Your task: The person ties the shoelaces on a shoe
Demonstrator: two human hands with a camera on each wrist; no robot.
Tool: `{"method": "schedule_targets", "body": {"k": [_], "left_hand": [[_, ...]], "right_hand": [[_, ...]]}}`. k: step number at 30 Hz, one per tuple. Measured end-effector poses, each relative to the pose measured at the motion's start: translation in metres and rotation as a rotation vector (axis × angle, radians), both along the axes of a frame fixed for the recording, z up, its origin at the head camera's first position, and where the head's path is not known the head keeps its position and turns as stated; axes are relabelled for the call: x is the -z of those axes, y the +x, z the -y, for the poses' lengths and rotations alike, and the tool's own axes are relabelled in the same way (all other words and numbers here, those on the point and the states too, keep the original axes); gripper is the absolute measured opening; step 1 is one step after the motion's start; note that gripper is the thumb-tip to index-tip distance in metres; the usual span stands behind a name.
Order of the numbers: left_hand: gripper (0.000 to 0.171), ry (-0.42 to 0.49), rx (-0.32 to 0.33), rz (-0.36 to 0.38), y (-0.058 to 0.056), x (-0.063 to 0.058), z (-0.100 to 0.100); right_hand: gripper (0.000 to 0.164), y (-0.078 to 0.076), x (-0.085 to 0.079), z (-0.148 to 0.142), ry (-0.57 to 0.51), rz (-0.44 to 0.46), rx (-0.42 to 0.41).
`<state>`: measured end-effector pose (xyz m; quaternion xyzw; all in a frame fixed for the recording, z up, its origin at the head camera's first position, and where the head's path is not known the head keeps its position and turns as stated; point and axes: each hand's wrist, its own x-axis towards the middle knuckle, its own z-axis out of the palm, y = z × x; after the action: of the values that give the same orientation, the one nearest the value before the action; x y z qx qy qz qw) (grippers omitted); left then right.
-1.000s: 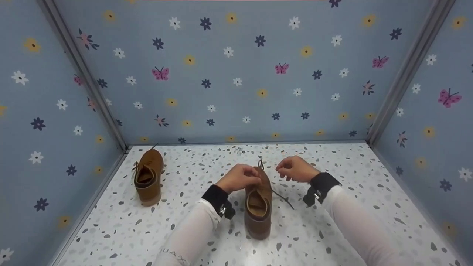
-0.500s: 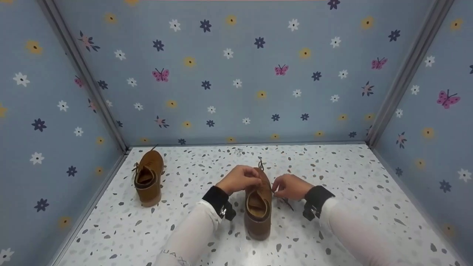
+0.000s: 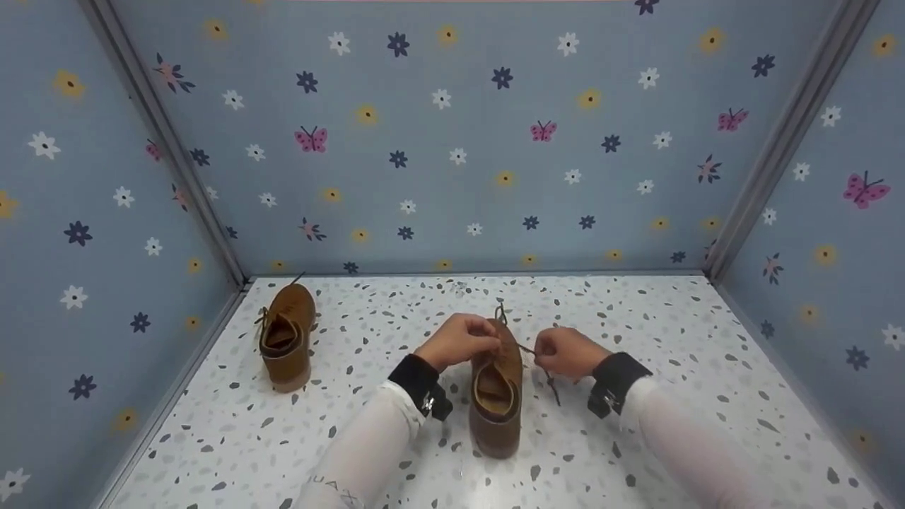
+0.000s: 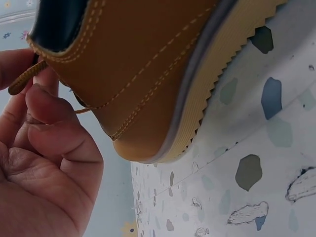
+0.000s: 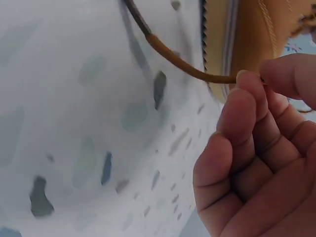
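A brown lace-up shoe (image 3: 497,424) stands upright on the floor, toe pointing away, between my two hands. Over its lacing, my left hand (image 3: 456,341) pinches a loop of shoelace (image 4: 28,78), which pokes up between thumb and fingers in the left wrist view. My right hand (image 3: 571,352), just right of the shoe, pinches the other part of the lace (image 5: 190,73) between thumb and fingers. From there its loose end hangs down toward the floor, while a stretch runs back to the shoe. Another bit of lace (image 3: 500,312) sticks up near the toe.
A matching brown shoe (image 3: 288,332) stands at the left, its lace lying loose at the side. Blue walls with flowers and butterflies (image 3: 466,141) close off the back and both sides of the speckled white floor (image 3: 382,311).
My right hand has come down to the lace beside the shoe, taken hold of it and drawn it slightly right. The left hand has stayed over the lacing.
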<state>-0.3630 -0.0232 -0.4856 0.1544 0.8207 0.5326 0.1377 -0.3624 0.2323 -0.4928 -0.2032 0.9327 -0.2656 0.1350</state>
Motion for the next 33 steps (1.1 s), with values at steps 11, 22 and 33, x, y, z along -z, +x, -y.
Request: {"method": "schedule_targets", "body": {"k": [11, 22, 33], "left_hand": [[0.012, 0.039, -0.005, -0.065, 0.002, 0.004, 0.003], [0.009, 0.014, 0.000, -0.045, 0.000, 0.002, 0.004], [0.012, 0.071, 0.019, 0.023, 0.000, -0.002, 0.007]], "right_hand": [[0.007, -0.002, -0.023, -0.028, -0.068, -0.045, 0.023], [0.016, -0.005, -0.039, -0.049, -0.289, 0.082, 0.097], [0.025, 0.008, -0.041, -0.040, -0.640, 0.282, 0.100]]}}
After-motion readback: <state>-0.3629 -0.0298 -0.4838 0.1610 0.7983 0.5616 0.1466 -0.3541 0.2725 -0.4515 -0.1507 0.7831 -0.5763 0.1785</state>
